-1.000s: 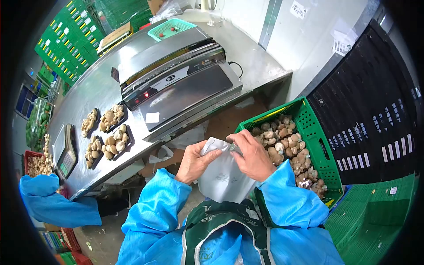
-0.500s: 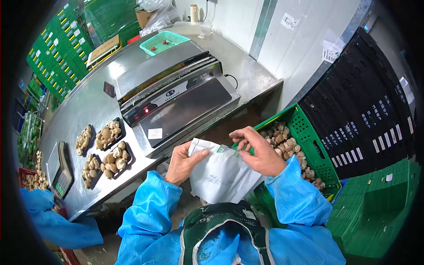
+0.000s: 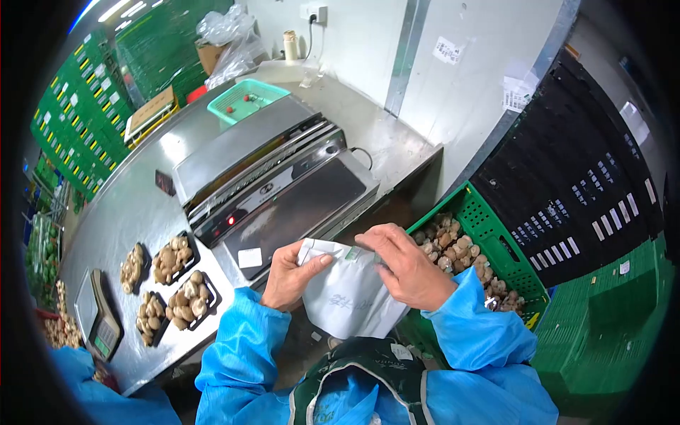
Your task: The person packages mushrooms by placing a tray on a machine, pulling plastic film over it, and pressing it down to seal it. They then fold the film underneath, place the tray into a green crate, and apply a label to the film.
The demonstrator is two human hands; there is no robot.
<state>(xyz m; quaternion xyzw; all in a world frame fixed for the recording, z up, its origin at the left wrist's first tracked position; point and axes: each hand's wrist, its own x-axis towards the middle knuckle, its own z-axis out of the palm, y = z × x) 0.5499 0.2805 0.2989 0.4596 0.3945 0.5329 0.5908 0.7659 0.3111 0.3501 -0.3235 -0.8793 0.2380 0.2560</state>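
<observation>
A white paper bag [image 3: 350, 294] with handwriting and a small green label near its top edge hangs between my hands. My left hand [image 3: 292, 275] pinches its upper left corner between thumb and fingers. At the upper right of the bag is my right hand [image 3: 407, 265], its fingers curled over the edge by the green label. Beyond the hands lies a wrapping machine [image 3: 283, 205] with a dark plate and a lit red light. A green crate [image 3: 496, 237] of mushrooms [image 3: 460, 251] stands right of my right hand.
Several black trays of mushrooms [image 3: 170, 260] sit on the steel table [image 3: 134, 212], beside a scale [image 3: 106, 319]. A turquoise basket [image 3: 265, 92] is at the back. A co-worker's blue sleeve [image 3: 92, 389] shows lower left. Black crates [image 3: 567, 170] stand at the right.
The view has shifted, so the table and trays appear lower. My right hand has closed in on the bag's top edge, and its fingers are more curled.
</observation>
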